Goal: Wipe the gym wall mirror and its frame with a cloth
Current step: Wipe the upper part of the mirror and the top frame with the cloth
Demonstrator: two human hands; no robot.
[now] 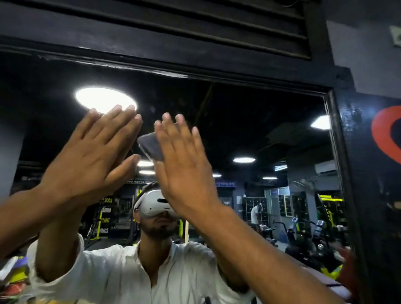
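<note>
Both hands are reaching high on the mirror (pixel 258 123), just under the frame (pixel 154 61). The right hand (pixel 183 169) is apparently pinning the grey cloth (pixel 149 147) to the mirror, fingers straight and slightly spread, likely to press evenly. The left hand (pixel 91 151), fingers straight and together, is lying just beside it, probably bracing; whether it is touching the mirror cannot be told.
</note>
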